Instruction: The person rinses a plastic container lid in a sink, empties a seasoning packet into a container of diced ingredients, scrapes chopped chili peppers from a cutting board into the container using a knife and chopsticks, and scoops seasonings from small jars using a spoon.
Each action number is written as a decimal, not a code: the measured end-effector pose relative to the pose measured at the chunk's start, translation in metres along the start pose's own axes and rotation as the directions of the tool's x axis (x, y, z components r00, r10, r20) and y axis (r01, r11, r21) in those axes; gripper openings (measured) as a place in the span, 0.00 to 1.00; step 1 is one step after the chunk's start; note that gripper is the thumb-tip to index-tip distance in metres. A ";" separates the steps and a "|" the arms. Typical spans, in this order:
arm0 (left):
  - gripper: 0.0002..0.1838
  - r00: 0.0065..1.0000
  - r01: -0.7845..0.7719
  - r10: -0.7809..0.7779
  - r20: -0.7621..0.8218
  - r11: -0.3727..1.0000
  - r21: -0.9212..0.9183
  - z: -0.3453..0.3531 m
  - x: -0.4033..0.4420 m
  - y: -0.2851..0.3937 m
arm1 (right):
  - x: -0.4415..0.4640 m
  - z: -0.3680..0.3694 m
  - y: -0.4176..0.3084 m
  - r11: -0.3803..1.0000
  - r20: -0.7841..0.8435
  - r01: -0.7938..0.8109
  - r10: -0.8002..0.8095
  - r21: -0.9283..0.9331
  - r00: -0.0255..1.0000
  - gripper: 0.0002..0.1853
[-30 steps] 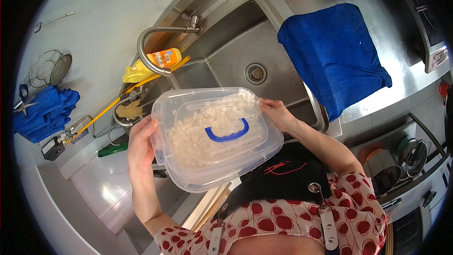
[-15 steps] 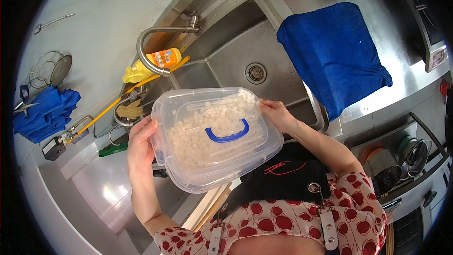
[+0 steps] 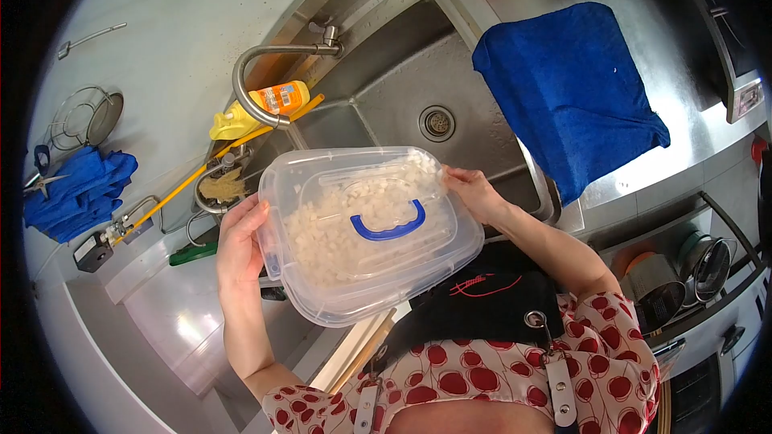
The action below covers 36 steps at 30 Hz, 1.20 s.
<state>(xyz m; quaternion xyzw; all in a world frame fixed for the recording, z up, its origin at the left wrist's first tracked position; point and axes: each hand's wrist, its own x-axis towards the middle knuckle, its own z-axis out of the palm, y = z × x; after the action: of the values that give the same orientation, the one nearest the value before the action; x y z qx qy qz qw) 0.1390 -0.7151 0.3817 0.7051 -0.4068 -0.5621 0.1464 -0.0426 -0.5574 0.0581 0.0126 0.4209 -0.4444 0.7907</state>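
A clear plastic box (image 3: pixel 322 293) with a lid and a blue handle (image 3: pixel 390 229) is held between both hands in front of the apron. Many small white pieces show through its lid. My left hand (image 3: pixel 243 241) grips the box's left end, fingers at the rim. At the opposite end, my right hand (image 3: pixel 473 193) is closed on the upper right edge. The box is slightly tilted and hangs by the near side of the steel sink (image 3: pixel 402 96), covering part of it.
A blue cloth (image 3: pixel 571 96) lies on the steel counter right of the sink. The curved faucet (image 3: pixel 239 80) and a yellow bottle (image 3: pixel 277 98) are at the sink's left. Blue cloths (image 3: pixel 84 189) and scissors hang on the wall. Pots (image 3: pixel 651 289) stand on a rack at right.
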 end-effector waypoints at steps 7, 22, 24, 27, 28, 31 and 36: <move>0.20 0.999 0.007 -0.006 0.032 1.000 -0.013 -0.004 0.002 -0.002 | 0.005 -0.005 0.006 0.999 0.018 0.042 -0.042 0.004 0.999 0.17; 0.19 1.000 0.006 -0.006 0.029 1.000 -0.002 -0.003 0.005 -0.001 | 0.003 -0.003 0.001 1.000 0.018 0.017 -0.017 0.011 1.000 0.19; 0.19 1.000 0.005 -0.005 0.028 1.000 -0.006 -0.002 0.005 -0.001 | 0.002 -0.002 0.000 1.000 0.014 0.010 -0.010 0.017 1.000 0.18; 0.19 1.000 0.006 -0.006 0.025 1.000 -0.012 -0.002 0.006 -0.002 | 0.002 -0.002 -0.001 1.000 0.011 0.008 -0.008 0.010 1.000 0.18; 0.19 1.000 0.007 -0.007 0.023 1.000 -0.012 -0.003 0.006 -0.002 | 0.001 -0.002 -0.002 1.000 0.011 0.008 -0.008 0.010 1.000 0.18; 0.19 0.999 0.010 -0.009 0.032 1.000 -0.014 -0.002 0.007 -0.001 | 0.001 -0.001 -0.002 1.000 0.008 0.017 -0.017 0.010 1.000 0.18; 0.19 1.000 0.010 -0.010 0.019 1.000 0.001 -0.003 0.009 -0.001 | 0.001 -0.001 -0.001 1.000 0.003 0.006 -0.006 0.018 1.000 0.18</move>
<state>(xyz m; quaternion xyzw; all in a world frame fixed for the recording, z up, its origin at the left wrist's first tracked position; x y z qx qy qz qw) 0.1425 -0.7222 0.3762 0.7016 -0.4050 -0.5695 0.1395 -0.0437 -0.5583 0.0574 0.0177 0.4157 -0.4505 0.7899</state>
